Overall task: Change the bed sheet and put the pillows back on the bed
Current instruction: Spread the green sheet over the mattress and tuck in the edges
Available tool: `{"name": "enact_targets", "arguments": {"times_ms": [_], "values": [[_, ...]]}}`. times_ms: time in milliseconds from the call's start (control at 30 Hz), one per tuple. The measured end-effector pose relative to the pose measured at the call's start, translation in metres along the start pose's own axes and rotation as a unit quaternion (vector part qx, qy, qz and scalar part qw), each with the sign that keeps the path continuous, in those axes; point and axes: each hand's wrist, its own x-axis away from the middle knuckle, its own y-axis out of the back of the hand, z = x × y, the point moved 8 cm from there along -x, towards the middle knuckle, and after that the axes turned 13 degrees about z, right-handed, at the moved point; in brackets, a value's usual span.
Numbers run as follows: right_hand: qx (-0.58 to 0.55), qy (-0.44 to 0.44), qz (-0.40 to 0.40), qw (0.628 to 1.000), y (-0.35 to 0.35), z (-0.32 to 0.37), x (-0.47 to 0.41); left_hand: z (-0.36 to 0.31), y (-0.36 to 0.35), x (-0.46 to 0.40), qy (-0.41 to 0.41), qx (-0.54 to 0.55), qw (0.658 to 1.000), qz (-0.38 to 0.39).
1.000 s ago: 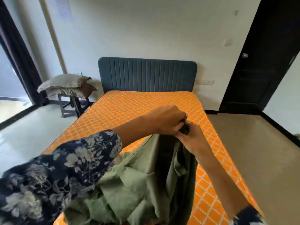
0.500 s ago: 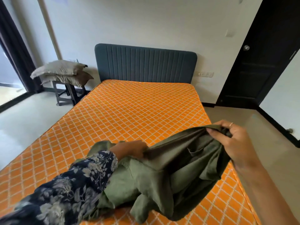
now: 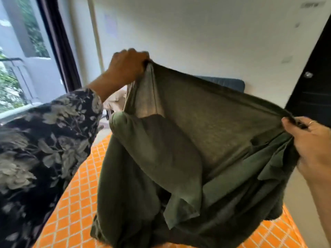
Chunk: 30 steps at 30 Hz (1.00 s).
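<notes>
An olive green bed sheet (image 3: 206,140) hangs stretched in the air in front of me, its lower folds bunched over the orange quilted mattress (image 3: 77,208). My left hand (image 3: 127,66) grips one part of its top edge, raised high at the left. My right hand (image 3: 311,145) grips the edge lower at the right, a ring on one finger. A pale pillow (image 3: 116,102) peeks out behind the sheet under my left wrist. The sheet hides most of the bed.
The blue-grey headboard (image 3: 227,83) shows just above the sheet against the white wall. A dark door (image 3: 315,83) stands at the right. A window and dark curtain (image 3: 60,43) fill the left. Bare floor (image 3: 304,203) lies right of the mattress.
Both hands have lifted the sheet off the mattress and spread apart, the left rising high, so the top edge is now stretched taut. My view has tilted upward and leftward.
</notes>
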Motion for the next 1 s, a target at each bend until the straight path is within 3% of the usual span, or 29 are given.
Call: {"name": "enact_targets", "arguments": {"times_ms": [100,200,267,367,433,533,633,733,800,867,900,1000], "values": [[-0.012,0.035,0.042,0.998,-0.009,0.03,-0.024,0.02,0.04,0.0,-0.012,0.056,0.994,-0.092],[0.106,0.054,0.048,0.992,-0.006,0.05,-0.061,0.031,0.027,0.004,-0.035,-0.026,0.999,0.022],[0.215,0.085,0.038,0.972,-0.005,0.075,-0.093,0.038,0.045,-0.003,-0.021,-0.062,0.998,0.025],[0.219,0.089,0.008,0.972,-0.009,0.11,-0.123,0.049,0.075,-0.022,-0.022,-0.004,0.999,-0.031],[0.181,0.095,-0.008,0.979,-0.025,0.118,-0.124,0.029,0.061,-0.025,-0.078,0.043,0.996,0.019],[0.205,0.099,0.103,0.968,-0.095,0.111,-0.103,-0.047,0.024,-0.013,-0.211,0.065,0.968,0.12],[0.192,0.077,0.24,0.949,-0.173,0.081,-0.063,-0.124,-0.013,0.002,-0.306,0.11,0.932,0.163],[0.039,0.009,0.318,0.947,-0.195,0.041,-0.027,-0.156,-0.048,0.01,-0.342,0.131,0.905,0.218],[-0.077,-0.049,0.38,0.92,-0.192,0.013,-0.002,-0.166,-0.062,0.022,-0.353,0.181,0.881,0.259],[-0.099,-0.062,0.437,0.892,-0.193,-0.002,0.023,-0.185,-0.071,0.037,-0.376,0.205,0.861,0.274],[-0.08,-0.067,0.43,0.897,-0.193,-0.009,0.029,-0.196,-0.074,0.046,-0.389,0.21,0.853,0.279],[0.029,-0.054,0.31,0.949,-0.174,-0.024,0.029,-0.22,-0.089,0.067,-0.391,0.234,0.845,0.278]]}}
